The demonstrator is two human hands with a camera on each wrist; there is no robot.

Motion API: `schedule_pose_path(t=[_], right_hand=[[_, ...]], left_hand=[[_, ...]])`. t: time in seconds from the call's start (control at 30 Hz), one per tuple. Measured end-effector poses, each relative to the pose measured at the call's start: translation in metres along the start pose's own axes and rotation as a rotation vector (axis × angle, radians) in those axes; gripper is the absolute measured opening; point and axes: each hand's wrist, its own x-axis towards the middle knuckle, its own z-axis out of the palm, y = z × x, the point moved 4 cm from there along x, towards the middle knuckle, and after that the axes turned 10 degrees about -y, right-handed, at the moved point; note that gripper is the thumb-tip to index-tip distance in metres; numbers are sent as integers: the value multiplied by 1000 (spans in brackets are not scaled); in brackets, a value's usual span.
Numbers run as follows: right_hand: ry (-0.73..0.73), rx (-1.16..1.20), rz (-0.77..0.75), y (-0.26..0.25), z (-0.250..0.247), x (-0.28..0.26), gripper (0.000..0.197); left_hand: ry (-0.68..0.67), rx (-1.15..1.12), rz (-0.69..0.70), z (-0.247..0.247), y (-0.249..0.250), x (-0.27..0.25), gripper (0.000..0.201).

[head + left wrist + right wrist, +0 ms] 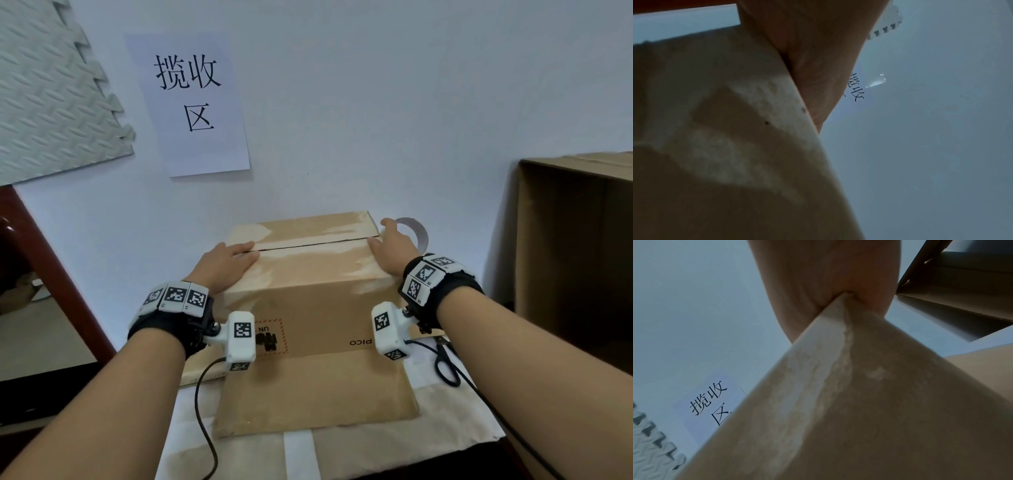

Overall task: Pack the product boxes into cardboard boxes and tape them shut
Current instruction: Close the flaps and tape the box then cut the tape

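Note:
A brown cardboard box stands on the table with its top flaps folded down and a seam running across the top. My left hand lies flat on the left end of the top, fingers straight along the seam. My right hand presses on the right top corner. A tape roll sticks up behind it at box-top height, held by its outer fingers, which are hidden. In the wrist views each palm, left and right, sits against a cardboard edge of the box. No product boxes show.
A cardboard flap lies flat on the table in front of the box. Black scissors lie at the right. A large open carton stands at the far right. A paper sign hangs on the wall behind.

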Motion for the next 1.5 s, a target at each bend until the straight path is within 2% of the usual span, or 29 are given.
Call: schedule_pose_path(t=[0.5,0.87,1.27,1.4,1.5], right_hand=[[23,100,-16,2,-3,-33,52],[27,88,-11,5,0,-42,51],[77,56,-16,0,2,-46,55],[191,-5,-62,-5,-4,-49,58],[260,-34,-153,-17,-8,-50,66]], left_hand=[[84,-152,65,3,0,-26,39],[66,-511,57,10,-10,-33,32],[146,-382,65,7,-10,-43,34],[147,-373,69,8,-13,-41,34],[151,-354,65,9,-15,-40,34]])
